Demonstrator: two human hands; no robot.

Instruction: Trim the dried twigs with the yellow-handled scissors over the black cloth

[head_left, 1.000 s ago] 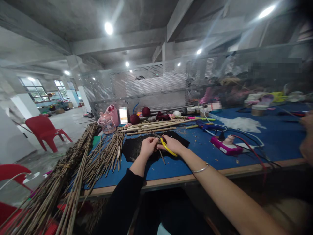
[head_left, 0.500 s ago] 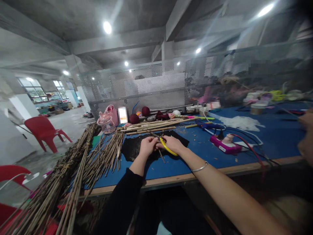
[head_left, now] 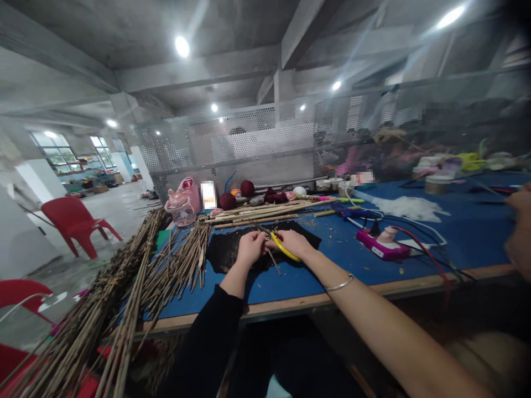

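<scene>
My right hand (head_left: 295, 244) is closed around yellow-handled scissors (head_left: 287, 252), their thin dark blades pointing away and to the left. Close beside it, my left hand (head_left: 249, 249) pinches a short thin twig (head_left: 274, 263), whose lower end slants down toward the table edge. The fingertips of both hands nearly meet, so the exact spot between blades and twig is hard to see. Under the hands lies a black cloth (head_left: 219, 251) dusted with small scraps. A pile of cut twigs (head_left: 182, 260) rests just left of the cloth.
Long bundled branches (head_left: 120, 276) hang over the table's left end. Behind the cloth lie pale sticks (head_left: 257, 214), dark red yarn balls (head_left: 248, 188) and a pink cup (head_left: 182, 213). To the right sits a purple power strip (head_left: 381, 246) with cables. Another person's hand (head_left: 520, 226) blurs at far right.
Both hands stay in nearly the same place over the black cloth. The scissors and the twig have shifted only slightly between the fingers.
</scene>
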